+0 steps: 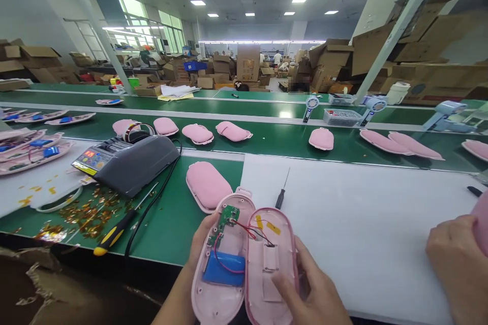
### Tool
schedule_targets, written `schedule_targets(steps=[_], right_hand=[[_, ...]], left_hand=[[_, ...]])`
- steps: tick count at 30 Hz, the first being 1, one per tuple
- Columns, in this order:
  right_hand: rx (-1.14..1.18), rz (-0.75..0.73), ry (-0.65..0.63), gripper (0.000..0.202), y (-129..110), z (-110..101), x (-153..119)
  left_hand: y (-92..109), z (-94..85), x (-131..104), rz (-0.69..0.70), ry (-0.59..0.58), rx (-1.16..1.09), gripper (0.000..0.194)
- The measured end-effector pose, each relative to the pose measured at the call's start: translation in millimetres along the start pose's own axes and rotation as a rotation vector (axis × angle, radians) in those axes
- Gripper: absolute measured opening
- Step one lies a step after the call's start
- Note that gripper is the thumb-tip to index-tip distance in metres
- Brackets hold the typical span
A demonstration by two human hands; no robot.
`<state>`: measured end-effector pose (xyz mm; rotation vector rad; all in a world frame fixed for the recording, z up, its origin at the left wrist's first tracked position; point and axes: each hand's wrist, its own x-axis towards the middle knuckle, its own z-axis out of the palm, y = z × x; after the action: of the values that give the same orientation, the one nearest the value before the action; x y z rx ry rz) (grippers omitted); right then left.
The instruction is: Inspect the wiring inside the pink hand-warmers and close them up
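Note:
My left hand (200,251) grips the left half of an opened pink plastic case (202,294), its fingers mostly behind the shell. A green circuit board (227,216) and a blue battery pack (224,269) sit in that half. My right hand (314,287) holds the other pink half (253,264), thumb lying on its inner face. Red and black wires run between the halves, and yellow tape strips (273,227) stick inside the right one. Just beyond lies a closed pink case (209,185), close to the opened one.
A black screwdriver (281,198) and a yellow-black screwdriver (116,231) lie on the bench. A grey tape dispenser (129,162) stands left, near amber tape scraps (87,213). Pink cases (233,131) line the green surface behind. A co-worker's hand (453,254) is at right.

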<state>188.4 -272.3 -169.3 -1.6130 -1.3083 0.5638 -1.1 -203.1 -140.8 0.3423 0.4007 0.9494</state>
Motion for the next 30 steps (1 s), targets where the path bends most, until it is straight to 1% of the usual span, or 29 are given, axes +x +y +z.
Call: schedule_targets(steps=[2, 4, 5, 7, 9, 10, 13, 14, 15, 17, 20, 22, 24, 25, 26, 27, 30], right_hand=[[0.078, 0.093, 0.035, 0.053, -18.4, 5.4, -6.9], [0.064, 0.103, 0.070, 0.046, -36.4, 7.4, -4.1], [0.053, 0.084, 0.077, 0.043, -44.1, 7.7, -0.6], [0.064, 0.038, 0.078, 0.038, -55.9, 8.4, 7.0], [0.116, 0.009, 0.067, 0.035, -62.0, 10.5, 12.4], [0.145, 0.003, 0.061, 0.034, -63.0, 11.9, 13.9], [0.203, -0.002, 0.035, 0.032, -60.8, 15.4, 15.5], [0.206, -0.011, 0.022, 0.032, -59.6, 15.7, 15.8], [0.203, -0.021, 0.006, 0.032, -58.8, 15.4, 16.1], [0.202, -0.030, -0.035, 0.033, -59.1, 13.8, 16.3], [0.199, -0.009, -0.112, 0.033, -64.0, 12.0, 13.6], [0.152, -0.003, -0.140, 0.034, -67.2, 13.0, 9.1], [0.098, -0.030, -0.132, 0.035, -67.8, 15.6, 4.5], [0.086, -0.052, -0.128, 0.036, -66.8, 17.0, 2.9], [0.091, -0.073, -0.135, 0.037, -64.9, 18.1, 2.3], [0.109, -0.092, -0.160, 0.037, -62.4, 18.7, 2.6], [0.165, -0.148, -0.310, 0.038, -52.3, 16.8, 7.9]], left_hand=[[-4.3, 4.9, -1.9, 0.014, -0.047, 0.028, 0.035], [-8.5, 12.6, -3.2, 0.060, -0.064, 0.081, 0.039], [-9.6, 16.6, -3.8, 0.104, -0.050, 0.117, 0.043], [-8.2, 23.2, -6.0, 0.193, 0.025, 0.210, 0.054], [-2.0, 26.5, -10.1, 0.246, 0.107, 0.328, 0.065], [2.2, 26.7, -13.0, 0.259, 0.123, 0.382, 0.074], [12.9, 23.6, -22.1, 0.294, 0.092, 0.509, 0.107], [14.7, 22.7, -24.3, 0.317, 0.103, 0.549, 0.113], [15.5, 22.3, -25.6, 0.350, 0.136, 0.592, 0.115], [15.3, 24.0, -25.2, 0.439, 0.243, 0.713, 0.107], [13.8, 31.3, -19.4, 0.552, 0.440, 0.950, 0.083], [12.8, 36.6, -15.3, 0.570, 0.588, 1.094, 0.072], [11.4, 40.7, -12.6, 0.575, 0.694, 1.143, 0.065], [10.7, 42.0, -11.8, 0.591, 0.706, 1.141, 0.063], [10.0, 43.0, -11.3, 0.624, 0.687, 1.137, 0.060], [9.3, 43.5, -10.8, 0.665, 0.640, 1.145, 0.058], [7.9, 42.6, -9.1, 0.746, 0.477, 1.256, 0.052]])
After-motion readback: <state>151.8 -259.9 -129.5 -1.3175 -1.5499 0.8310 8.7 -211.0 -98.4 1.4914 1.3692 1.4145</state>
